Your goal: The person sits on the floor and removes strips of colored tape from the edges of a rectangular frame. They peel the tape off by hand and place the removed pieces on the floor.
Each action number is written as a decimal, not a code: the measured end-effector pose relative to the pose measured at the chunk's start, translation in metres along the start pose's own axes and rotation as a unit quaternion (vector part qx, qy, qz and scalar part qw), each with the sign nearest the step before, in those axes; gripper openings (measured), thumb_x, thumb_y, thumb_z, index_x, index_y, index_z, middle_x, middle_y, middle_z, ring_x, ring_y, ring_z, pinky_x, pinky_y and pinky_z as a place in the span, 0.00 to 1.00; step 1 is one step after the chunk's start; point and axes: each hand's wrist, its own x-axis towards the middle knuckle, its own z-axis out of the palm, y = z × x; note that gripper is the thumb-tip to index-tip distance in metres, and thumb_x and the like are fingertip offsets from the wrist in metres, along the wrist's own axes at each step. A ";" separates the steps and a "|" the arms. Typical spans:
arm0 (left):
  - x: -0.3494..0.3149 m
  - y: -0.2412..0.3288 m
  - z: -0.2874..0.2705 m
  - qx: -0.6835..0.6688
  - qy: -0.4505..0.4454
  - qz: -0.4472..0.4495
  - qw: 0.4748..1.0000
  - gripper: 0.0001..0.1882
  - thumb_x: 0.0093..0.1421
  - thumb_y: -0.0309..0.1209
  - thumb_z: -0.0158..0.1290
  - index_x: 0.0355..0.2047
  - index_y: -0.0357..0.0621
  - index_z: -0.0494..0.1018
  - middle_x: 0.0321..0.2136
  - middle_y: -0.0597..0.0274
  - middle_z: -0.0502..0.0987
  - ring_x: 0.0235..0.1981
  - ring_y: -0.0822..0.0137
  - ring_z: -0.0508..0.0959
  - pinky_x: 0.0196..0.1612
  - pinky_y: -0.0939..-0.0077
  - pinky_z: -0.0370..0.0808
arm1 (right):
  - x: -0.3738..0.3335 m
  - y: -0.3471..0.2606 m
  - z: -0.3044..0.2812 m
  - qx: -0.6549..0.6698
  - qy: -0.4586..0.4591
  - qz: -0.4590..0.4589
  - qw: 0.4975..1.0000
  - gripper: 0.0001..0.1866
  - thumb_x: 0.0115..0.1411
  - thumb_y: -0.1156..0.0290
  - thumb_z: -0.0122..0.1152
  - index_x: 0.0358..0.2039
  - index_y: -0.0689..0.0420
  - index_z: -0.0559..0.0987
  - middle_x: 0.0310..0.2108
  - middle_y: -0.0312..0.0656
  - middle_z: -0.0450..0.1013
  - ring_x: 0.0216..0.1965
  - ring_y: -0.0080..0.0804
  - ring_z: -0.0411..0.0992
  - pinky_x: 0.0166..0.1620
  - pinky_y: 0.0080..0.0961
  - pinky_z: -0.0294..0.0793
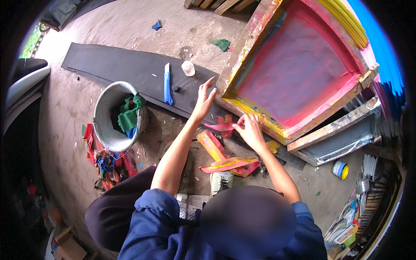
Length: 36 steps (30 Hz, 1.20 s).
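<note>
A large wooden screen-printing frame (299, 65), stained pink, red and yellow, lies tilted ahead on the right. My left hand (204, 100) is at its near left corner with fingers stretched out and apart, holding nothing; whether the fingertips touch the wood is unclear. Just below the frame's yellow-smeared edge, my right hand (250, 129) pinches the end of a pink-red paint-stained strip (222, 126). Another crumpled strip of pink and yellow tape (227, 164) lies on the floor between my forearms, near my shoe (221, 181).
A long black board (121, 65) carries a blue utility knife (167, 84), a white cap-like piece (188, 68) and a small black cap (175, 88). A bucket of rags (100, 104) stands left, beside tangled scraps (108, 164). Right are a smaller frame (336, 132) and a yellow-lidded tub (341, 169).
</note>
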 end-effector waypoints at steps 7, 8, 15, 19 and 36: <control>-0.041 0.000 -0.031 0.056 0.006 -0.032 0.998 0.21 0.59 0.31 0.44 0.53 0.43 0.60 0.47 0.55 0.63 0.52 0.62 0.61 0.56 0.69 0.56 | -0.001 0.001 0.051 -0.183 0.021 -0.029 0.983 0.18 0.43 0.66 0.64 0.34 0.60 0.71 0.36 0.44 0.66 0.44 0.40 0.61 0.45 0.37 0.64; -0.044 0.000 -0.029 0.025 0.018 -0.047 0.998 0.21 0.60 0.32 0.43 0.54 0.44 0.59 0.49 0.56 0.63 0.53 0.64 0.61 0.56 0.70 0.55 | -0.001 0.000 0.051 -0.184 0.021 -0.024 0.982 0.19 0.43 0.66 0.64 0.34 0.59 0.71 0.36 0.44 0.67 0.44 0.40 0.61 0.45 0.37 0.64; -0.060 0.008 -0.011 -0.123 0.116 -0.116 0.979 0.19 0.60 0.31 0.43 0.53 0.45 0.60 0.49 0.58 0.63 0.50 0.68 0.62 0.52 0.74 0.60 | 0.004 -0.014 0.056 -0.362 0.035 -0.012 0.931 0.22 0.51 0.71 0.50 0.49 0.54 0.65 0.45 0.46 0.62 0.48 0.40 0.61 0.44 0.36 0.63; -0.061 0.008 -0.008 -0.066 0.110 -0.090 0.988 0.20 0.59 0.30 0.45 0.52 0.45 0.60 0.48 0.58 0.62 0.51 0.66 0.63 0.53 0.71 0.60 | 0.001 -0.017 0.052 -0.369 0.003 -0.029 0.929 0.26 0.54 0.73 0.47 0.55 0.52 0.59 0.55 0.51 0.53 0.55 0.46 0.55 0.51 0.42 0.59; 0.074 0.085 0.056 0.228 0.102 0.110 0.962 0.39 0.47 0.28 0.58 0.55 0.35 0.50 0.48 0.42 0.60 0.49 0.46 0.63 0.53 0.61 0.60 | 0.152 -0.013 -0.125 -0.234 0.418 -0.058 0.876 0.29 0.54 0.62 0.55 0.56 0.53 0.61 0.55 0.42 0.55 0.53 0.43 0.55 0.52 0.43 0.57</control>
